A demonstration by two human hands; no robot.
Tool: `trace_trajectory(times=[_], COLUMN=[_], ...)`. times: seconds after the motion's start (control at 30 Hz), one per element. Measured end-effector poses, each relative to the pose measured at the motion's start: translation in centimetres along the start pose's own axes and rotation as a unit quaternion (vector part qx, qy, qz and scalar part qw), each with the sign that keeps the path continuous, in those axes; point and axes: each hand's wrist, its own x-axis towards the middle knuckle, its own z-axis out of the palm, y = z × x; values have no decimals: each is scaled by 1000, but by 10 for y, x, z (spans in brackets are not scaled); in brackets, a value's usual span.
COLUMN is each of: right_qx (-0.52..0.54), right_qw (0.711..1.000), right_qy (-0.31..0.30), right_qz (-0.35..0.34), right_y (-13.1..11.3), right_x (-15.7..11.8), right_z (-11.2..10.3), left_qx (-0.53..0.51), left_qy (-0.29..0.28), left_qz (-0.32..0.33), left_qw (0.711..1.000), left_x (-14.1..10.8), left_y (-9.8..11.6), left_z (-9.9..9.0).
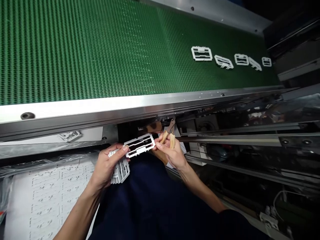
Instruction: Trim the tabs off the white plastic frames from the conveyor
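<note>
My left hand point(106, 165) is closed around a stack of white plastic frames point(121, 171). Its thumb also presses on the near end of a single white plastic frame point(140, 145), a flat piece with long slots. My right hand point(172, 151) pinches the far end of that same frame between thumb and fingertip. In the same right hand sit nippers point(165, 136) with cream handles, their metal jaws pointing up and away from the frame. Both hands are just below the metal edge of a conveyor.
Several white frames point(202, 54) lie on the green conveyor belt point(87, 50) at the right. A metal rail point(120, 106) runs along its near edge. Lower left is a box point(50, 196) with patterned white layers and plastic film. Another frame point(70, 135) rests on a white surface under the rail.
</note>
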Motion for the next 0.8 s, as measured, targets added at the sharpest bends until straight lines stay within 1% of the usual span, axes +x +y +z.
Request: trace_trajectory(times=[0.07,0.13,0.2,0.23,0.27,0.3,0.37,0.43,0.5,0.53,0.6,0.7,0.8], right_qx=[-22,-41,-60,-74,-94,-121,-186,-255,-305,-318,-324,-305,-286], right_qw=[999,996,992,991,991,991,979,949,918,906,895,895,903], right_qy=[27,75,111,108,84,40,-78,-184,-254,-278,-307,-324,-320], right_qz=[-2,-12,-28,-37,-44,-46,-38,-28,-24,-24,-22,-23,-11], right_y=[3,6,5,3,-1,-6,-18,-29,-35,-36,-35,-30,-23], right_x=[0,0,2,3,4,5,8,13,18,21,24,22,15], right_z=[3,6,5,3,0,-3,-9,-10,-7,-4,3,12,16], left_qx=[-8,3,47,78,113,149,224,296,336,343,340,327,327], left_qy=[8,-4,-61,-96,-123,-139,-146,-171,-225,-251,-287,-312,-313], left_qz=[2,9,14,17,25,37,70,93,99,99,97,71,51], left_qw=[1000,1000,997,992,986,978,961,935,909,900,890,889,890], left_x=[0,-1,-3,-3,-2,-2,2,6,11,12,15,15,13], left_y=[-3,-5,-5,-3,0,5,17,31,42,46,50,48,42], left_z=[3,4,3,1,-1,-3,-6,-5,-1,2,5,4,-5])
